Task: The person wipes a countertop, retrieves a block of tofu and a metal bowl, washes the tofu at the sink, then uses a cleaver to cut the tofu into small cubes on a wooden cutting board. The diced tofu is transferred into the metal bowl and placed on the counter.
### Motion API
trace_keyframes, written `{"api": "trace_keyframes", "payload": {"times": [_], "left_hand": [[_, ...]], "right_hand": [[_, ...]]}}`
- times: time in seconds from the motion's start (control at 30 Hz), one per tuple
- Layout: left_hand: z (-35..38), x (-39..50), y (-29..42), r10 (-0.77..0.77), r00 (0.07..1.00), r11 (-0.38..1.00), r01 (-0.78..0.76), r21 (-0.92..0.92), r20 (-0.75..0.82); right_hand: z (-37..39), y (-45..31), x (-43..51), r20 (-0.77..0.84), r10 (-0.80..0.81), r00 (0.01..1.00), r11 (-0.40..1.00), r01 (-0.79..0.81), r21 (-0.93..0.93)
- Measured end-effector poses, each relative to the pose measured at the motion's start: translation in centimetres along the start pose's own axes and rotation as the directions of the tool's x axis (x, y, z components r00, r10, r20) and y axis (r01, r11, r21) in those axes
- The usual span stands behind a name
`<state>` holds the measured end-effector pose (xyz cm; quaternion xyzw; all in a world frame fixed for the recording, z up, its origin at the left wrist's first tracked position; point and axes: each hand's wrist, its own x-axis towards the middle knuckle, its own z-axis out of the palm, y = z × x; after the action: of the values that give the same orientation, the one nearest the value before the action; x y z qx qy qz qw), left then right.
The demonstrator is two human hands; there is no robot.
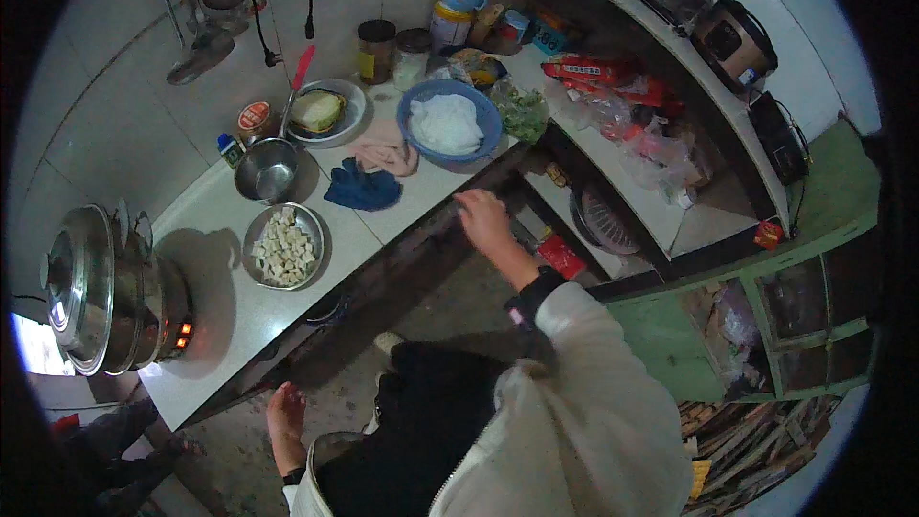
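Note:
My right hand (485, 221) is raised in front of the counter's edge, near a blue plastic basin (450, 120) that holds a white bag or cloth. Nothing shows in its fingers. My left hand (286, 409) hangs low, off the counter's front edge, its fingers partly hidden by the viewing angle. On the counter, a metal bowl of pale diced cubes (283, 247) stands just below a steel ladle pot (267, 171) with a red-tipped handle. A dark blue cloth (362, 185) and a pink cloth (386, 146) lie between the pot and the basin.
A lidded steel steamer (100, 294) stands on the counter at left. Behind are a plate with a cut cabbage (317, 112), jars (376, 52) and bagged greens (521, 112). Ladles (204, 50) hang on the wall. Shelves with bags (657, 151) and a green cabinet (650, 334) are at right.

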<state>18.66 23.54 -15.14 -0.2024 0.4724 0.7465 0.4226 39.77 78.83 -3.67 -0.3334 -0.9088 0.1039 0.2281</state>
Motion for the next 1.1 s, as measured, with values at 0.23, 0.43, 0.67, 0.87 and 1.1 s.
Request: {"api": "trace_keyframes", "payload": {"times": [0.23,0.43,0.67,0.87,1.1], "left_hand": [[8.9,-0.4,-0.9,0.038,0.991,0.978,-0.063,0.199,0.128],[22.5,-0.5,-3.4,0.182,0.968,0.970,-0.206,0.132,0.174],[41.5,2.0,-8.7,0.041,0.981,0.889,-0.123,0.441,0.190],[54.8,3.5,-11.9,-0.173,0.934,0.722,-0.095,0.686,0.313],[66.0,9.3,-18.7,-0.359,0.820,0.666,-0.108,0.738,0.445]], "right_hand": [[-5.0,13.2,3.7,0.054,0.213,0.976,0.942,-0.191,-0.276],[-4.9,25.3,14.7,0.179,0.266,0.947,0.901,-0.179,-0.394],[-2.4,34.8,20.5,0.405,-0.114,0.907,0.931,0.240,-0.275],[-1.6,35.7,17.3,0.323,-0.282,0.904,0.951,0.307,-0.030],[-3.5,33.9,15.7,0.194,-0.379,0.905,0.913,0.332,0.235]]}}
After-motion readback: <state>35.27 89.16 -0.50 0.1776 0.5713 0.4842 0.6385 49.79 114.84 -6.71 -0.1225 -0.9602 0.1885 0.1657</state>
